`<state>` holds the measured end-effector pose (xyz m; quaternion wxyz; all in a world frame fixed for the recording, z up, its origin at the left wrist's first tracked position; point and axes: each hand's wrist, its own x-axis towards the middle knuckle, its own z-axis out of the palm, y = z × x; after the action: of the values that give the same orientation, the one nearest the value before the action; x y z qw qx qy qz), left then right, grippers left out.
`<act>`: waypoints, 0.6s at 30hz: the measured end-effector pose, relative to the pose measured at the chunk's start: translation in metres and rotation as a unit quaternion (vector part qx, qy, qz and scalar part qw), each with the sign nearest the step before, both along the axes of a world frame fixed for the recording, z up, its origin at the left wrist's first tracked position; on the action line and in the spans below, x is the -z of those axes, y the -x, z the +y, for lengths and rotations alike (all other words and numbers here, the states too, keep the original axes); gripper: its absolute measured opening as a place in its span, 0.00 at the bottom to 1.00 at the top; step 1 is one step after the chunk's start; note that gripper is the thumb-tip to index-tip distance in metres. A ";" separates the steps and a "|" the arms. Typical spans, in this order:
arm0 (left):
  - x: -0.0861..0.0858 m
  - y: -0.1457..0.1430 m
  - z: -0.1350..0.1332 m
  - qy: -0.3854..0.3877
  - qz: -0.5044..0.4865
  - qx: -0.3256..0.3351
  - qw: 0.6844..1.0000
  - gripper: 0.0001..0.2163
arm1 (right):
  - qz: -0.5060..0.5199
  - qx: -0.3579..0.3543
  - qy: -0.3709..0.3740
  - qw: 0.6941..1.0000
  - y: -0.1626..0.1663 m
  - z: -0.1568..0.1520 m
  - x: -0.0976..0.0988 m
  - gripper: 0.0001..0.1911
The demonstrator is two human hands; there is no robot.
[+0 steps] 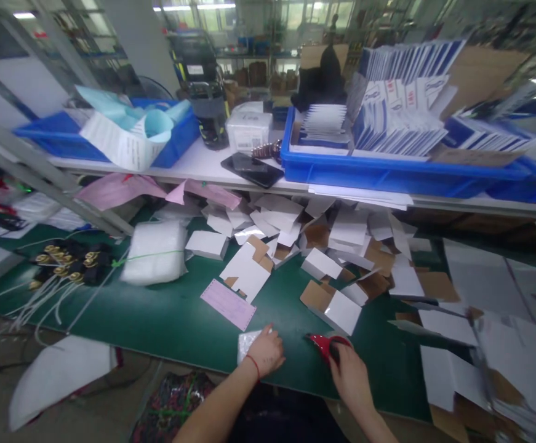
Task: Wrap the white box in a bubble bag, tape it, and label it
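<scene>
My left hand (266, 353) rests at the front edge of the green table, its fingers closed on a small clear-plastic-wrapped white packet (246, 346). Part of that packet is hidden beneath the palm. In my right hand (351, 372) is a pair of red-handled scissors (327, 346), tip toward the left and held just above the tabletop. Between the packet and the shelf lies a pink printed slip (228, 304). Beyond the slip is an unfolded white carton (248, 269). An open small white box (335, 306) lies past the scissors.
Several small white boxes (322, 263) crowd under the shelf, with larger flattened cartons (517, 351) at right. Left stand a wrapped white bundle (154, 253) and black parts with cables (69, 261). The shelf holds a phone (252, 169) and blue bins (341, 169).
</scene>
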<state>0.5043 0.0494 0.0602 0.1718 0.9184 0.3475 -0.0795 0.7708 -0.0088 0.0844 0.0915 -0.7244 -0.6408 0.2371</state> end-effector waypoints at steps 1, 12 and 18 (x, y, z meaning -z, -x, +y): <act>0.001 -0.004 -0.001 0.004 0.008 -0.008 1.000 0.10 | 0.036 0.001 -0.017 0.999 -0.003 -0.006 -0.002 0.20; -0.030 -0.004 -0.018 0.028 -0.137 -0.334 0.932 0.06 | 0.336 0.074 0.208 0.916 0.076 -0.009 0.027 0.33; -0.031 0.070 -0.028 0.083 -0.157 -0.660 0.730 0.15 | 0.369 0.141 0.395 0.829 0.134 0.031 0.035 0.44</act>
<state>0.4347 0.0216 0.0909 0.3085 0.4392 0.8262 0.1711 0.6366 0.0221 0.0495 0.0601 -0.6401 -0.3017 0.7040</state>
